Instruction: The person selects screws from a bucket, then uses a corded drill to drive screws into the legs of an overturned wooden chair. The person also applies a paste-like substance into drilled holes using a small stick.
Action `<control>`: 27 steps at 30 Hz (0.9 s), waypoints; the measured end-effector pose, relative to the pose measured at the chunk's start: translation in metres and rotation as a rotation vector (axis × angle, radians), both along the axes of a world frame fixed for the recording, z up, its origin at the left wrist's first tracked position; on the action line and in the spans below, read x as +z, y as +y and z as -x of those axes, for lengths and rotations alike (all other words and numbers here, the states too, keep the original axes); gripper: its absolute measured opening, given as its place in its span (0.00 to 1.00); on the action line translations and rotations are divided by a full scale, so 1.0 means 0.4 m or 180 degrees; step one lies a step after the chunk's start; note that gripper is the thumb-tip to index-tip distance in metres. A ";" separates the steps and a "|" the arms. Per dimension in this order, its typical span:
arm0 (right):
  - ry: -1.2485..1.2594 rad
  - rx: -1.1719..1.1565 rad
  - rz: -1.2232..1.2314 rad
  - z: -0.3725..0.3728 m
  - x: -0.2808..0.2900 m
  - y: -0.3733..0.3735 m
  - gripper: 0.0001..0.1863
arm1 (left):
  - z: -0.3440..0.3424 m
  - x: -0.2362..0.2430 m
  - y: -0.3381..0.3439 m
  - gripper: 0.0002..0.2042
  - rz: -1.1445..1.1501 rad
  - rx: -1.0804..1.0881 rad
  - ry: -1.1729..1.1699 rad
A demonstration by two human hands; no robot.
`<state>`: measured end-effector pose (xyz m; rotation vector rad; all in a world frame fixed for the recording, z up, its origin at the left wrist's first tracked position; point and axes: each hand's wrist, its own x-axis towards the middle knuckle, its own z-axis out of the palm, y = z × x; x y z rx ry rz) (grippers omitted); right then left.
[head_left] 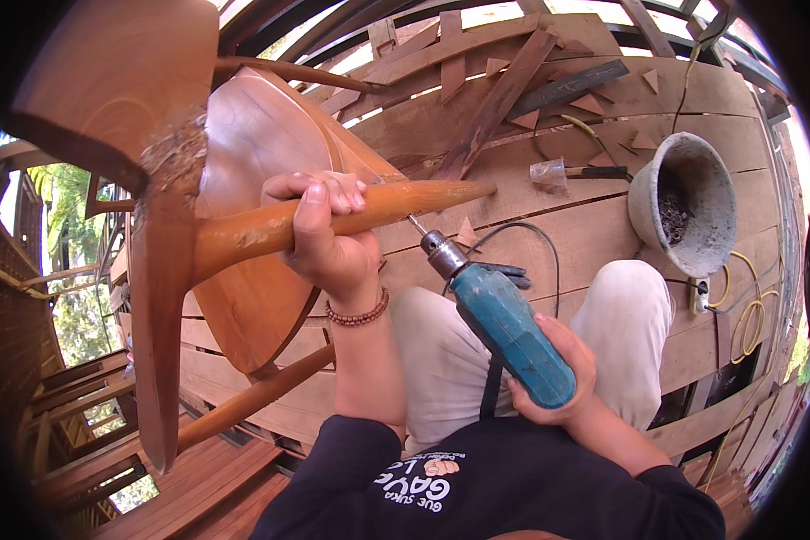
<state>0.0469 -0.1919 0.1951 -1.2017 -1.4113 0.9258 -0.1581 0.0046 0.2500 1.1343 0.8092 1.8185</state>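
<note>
Head view: the likely stiff leg [414, 195] is clasped midway by the left hand [330, 229], the likely heavy drill [508, 328] at its near end by the right hand [571, 382].

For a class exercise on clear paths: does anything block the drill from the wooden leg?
Nothing visible does: the bit of the drill in the right hand seems to reach the wooden leg. The left hand grips the leg further left.

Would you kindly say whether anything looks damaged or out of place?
The orange-brown wooden furniture piece has a rough, pitted patch at upper left, unlike its smooth surfaces. Small triangular wood scraps lie scattered across the brown wooden planks.
</note>
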 end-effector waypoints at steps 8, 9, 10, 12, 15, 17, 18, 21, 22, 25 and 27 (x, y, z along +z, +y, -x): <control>-0.0026 0.0130 -0.0047 -0.020 -0.015 0.012 0.39 | 0.006 0.002 0.006 0.03 -0.0164 -0.0185 0.0017; 0.0002 0.0145 -0.0054 -0.021 -0.019 0.014 0.39 | 0.006 0.003 0.006 0.03 -0.0189 -0.0179 -0.0003; 0.0029 0.0157 -0.0058 -0.021 -0.024 0.016 0.39 | 0.008 0.003 0.007 0.03 -0.0180 -0.0205 0.0090; 0.0051 0.0176 -0.0070 -0.024 -0.029 0.020 0.39 | 0.010 0.005 0.007 0.05 -0.0177 -0.0261 0.0241; 0.0057 0.0195 -0.0081 -0.025 -0.032 0.023 0.39 | 0.013 0.005 0.008 0.05 -0.0184 -0.0289 0.0258; 0.0020 0.0209 -0.0085 -0.027 -0.034 0.022 0.39 | 0.012 0.009 0.005 0.05 -0.0167 -0.0264 0.0274; 0.0024 0.0215 -0.0101 -0.027 -0.036 0.022 0.40 | 0.012 0.011 0.004 0.05 -0.0161 -0.0254 0.0284; 0.0024 0.0206 -0.0140 -0.024 -0.043 0.025 0.41 | 0.012 0.008 0.005 0.05 -0.0158 -0.0276 0.0275; 0.0024 0.0201 -0.0157 -0.022 -0.044 0.028 0.41 | 0.011 0.006 0.008 0.05 -0.0160 -0.0296 0.0278; 0.0003 0.0209 -0.0189 -0.017 -0.045 0.032 0.41 | 0.010 0.007 0.007 0.05 -0.0175 -0.0277 0.0234; -0.0048 0.0201 -0.0207 -0.016 -0.046 0.034 0.41 | 0.006 0.005 0.007 0.04 -0.0211 -0.0216 0.0118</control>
